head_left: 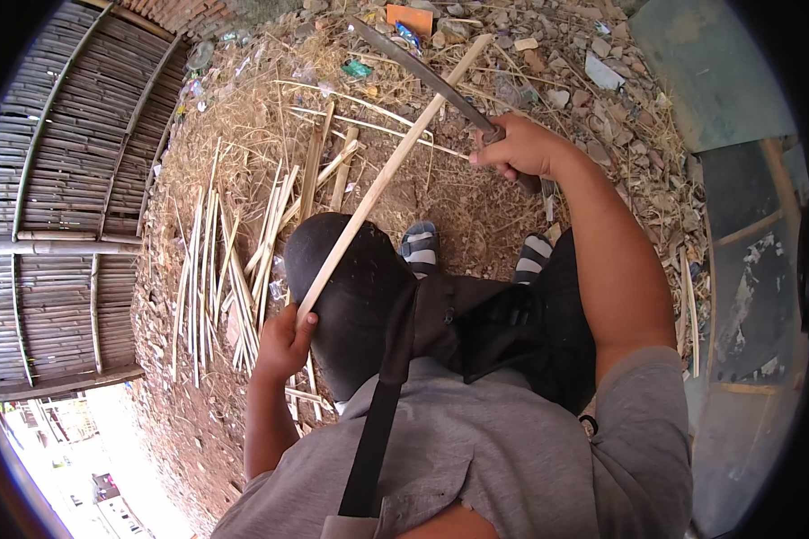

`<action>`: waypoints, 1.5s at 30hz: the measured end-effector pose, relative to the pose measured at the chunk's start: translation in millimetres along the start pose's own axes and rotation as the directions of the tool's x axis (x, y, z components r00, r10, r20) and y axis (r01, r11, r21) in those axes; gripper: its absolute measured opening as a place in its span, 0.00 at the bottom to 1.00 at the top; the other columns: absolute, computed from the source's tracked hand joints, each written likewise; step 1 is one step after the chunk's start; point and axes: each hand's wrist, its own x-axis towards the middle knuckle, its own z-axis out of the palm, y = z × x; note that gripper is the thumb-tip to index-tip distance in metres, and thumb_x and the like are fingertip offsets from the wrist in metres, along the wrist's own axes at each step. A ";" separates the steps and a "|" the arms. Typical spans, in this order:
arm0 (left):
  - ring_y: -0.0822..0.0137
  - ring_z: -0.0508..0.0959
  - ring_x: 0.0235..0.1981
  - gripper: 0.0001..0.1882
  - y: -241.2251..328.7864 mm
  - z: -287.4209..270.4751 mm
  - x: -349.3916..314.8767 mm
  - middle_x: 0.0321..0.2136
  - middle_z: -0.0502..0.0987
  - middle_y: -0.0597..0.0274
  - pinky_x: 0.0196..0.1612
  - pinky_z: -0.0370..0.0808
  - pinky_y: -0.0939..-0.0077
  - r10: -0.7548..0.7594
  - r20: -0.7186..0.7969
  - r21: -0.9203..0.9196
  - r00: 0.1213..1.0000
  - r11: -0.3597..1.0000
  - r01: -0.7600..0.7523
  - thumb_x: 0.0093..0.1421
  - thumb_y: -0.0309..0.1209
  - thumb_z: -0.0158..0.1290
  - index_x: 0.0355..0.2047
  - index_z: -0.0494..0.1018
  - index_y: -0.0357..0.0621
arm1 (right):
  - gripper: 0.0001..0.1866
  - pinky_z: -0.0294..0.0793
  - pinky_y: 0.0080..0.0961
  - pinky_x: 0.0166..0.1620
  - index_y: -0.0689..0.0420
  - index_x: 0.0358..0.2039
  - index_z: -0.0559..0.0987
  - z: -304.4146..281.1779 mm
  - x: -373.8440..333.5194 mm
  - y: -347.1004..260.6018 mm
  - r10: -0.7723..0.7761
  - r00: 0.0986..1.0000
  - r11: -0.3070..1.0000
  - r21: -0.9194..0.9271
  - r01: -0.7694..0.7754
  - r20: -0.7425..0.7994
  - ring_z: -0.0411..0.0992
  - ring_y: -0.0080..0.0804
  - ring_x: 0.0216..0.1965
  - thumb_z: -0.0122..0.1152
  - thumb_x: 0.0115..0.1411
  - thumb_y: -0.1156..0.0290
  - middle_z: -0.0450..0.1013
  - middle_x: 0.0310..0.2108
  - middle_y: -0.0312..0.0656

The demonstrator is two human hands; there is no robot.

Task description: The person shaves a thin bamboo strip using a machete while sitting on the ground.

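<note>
At the far left, a bamboo wall (81,180) is seen, bent by the wide lens. Beside it, on dry straw and dirt, a loose pile (208,278) of pale strips is spread, most of them pointing away from the body. Right of the pile, the left hand (285,346) is closed around the near end of a strip (384,190), with the thumb laid along its upper side. From those fingers the strip is extended forward and to the right, its long axis set on a steep slant past a dark-clothed knee (346,287), and its free end is pointed away from the body. Near that free end the strip is crossed by a knife (413,66), whose long axis slants the other way, with the tip pointed forward and to the left (whether blade and strip are touching cannot be told from this angle). The crossing is placed ahead and to the left of the right hand (520,148), which is much nearer to it than the left hand is. By the right hand the knife's handle is gripped, the fingers wrapped shut. Below, between the hands, two striped sandals (422,247) are shown on the ground. Farther right, rubble (616,126) is scattered, and the edge is closed off by a grey-green panel (715,76).
</note>
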 end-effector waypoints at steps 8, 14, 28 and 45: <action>0.52 0.70 0.19 0.21 -6.0 -3.1 -5.2 0.17 0.70 0.47 0.26 0.66 0.60 -0.028 0.021 -0.022 0.999 0.999 0.028 0.70 0.41 0.51 0.27 0.67 0.36 | 0.34 0.76 0.37 0.47 0.63 0.54 0.78 78.4 -9.9 -40.6 -0.276 0.920 0.781 -0.493 0.383 0.278 0.78 0.42 0.45 0.74 0.50 0.56 0.80 0.41 0.52; 0.45 0.72 0.21 0.22 -8.0 3.0 -1.1 0.18 0.71 0.44 0.27 0.66 0.56 -0.065 0.003 0.020 0.998 0.998 0.065 0.69 0.44 0.51 0.26 0.66 0.36 | 0.25 0.77 0.26 0.30 0.61 0.44 0.79 5.7 -4.3 -3.3 -0.067 0.996 0.997 -0.049 0.065 -0.051 0.76 0.28 0.28 0.75 0.51 0.59 0.76 0.30 0.43; 0.37 0.73 0.23 0.23 11.2 -1.5 -2.5 0.19 0.71 0.40 0.27 0.66 0.50 -0.071 -0.016 0.114 0.997 0.991 0.072 0.69 0.44 0.51 0.26 0.64 0.36 | 0.26 0.76 0.40 0.43 0.58 0.43 0.82 19.6 11.6 11.9 -0.265 0.905 0.908 -0.403 0.117 -0.333 0.80 0.43 0.39 0.73 0.49 0.54 0.80 0.34 0.49; 0.40 0.73 0.20 0.25 15.5 -5.5 -6.0 0.18 0.72 0.41 0.25 0.67 0.53 -0.049 -0.024 0.177 0.998 0.983 0.053 0.69 0.45 0.51 0.24 0.64 0.36 | 0.20 0.78 0.41 0.47 0.55 0.44 0.82 20.6 -6.1 -13.8 -0.192 0.925 0.890 -0.455 0.023 -0.329 0.79 0.47 0.43 0.67 0.52 0.59 0.80 0.40 0.48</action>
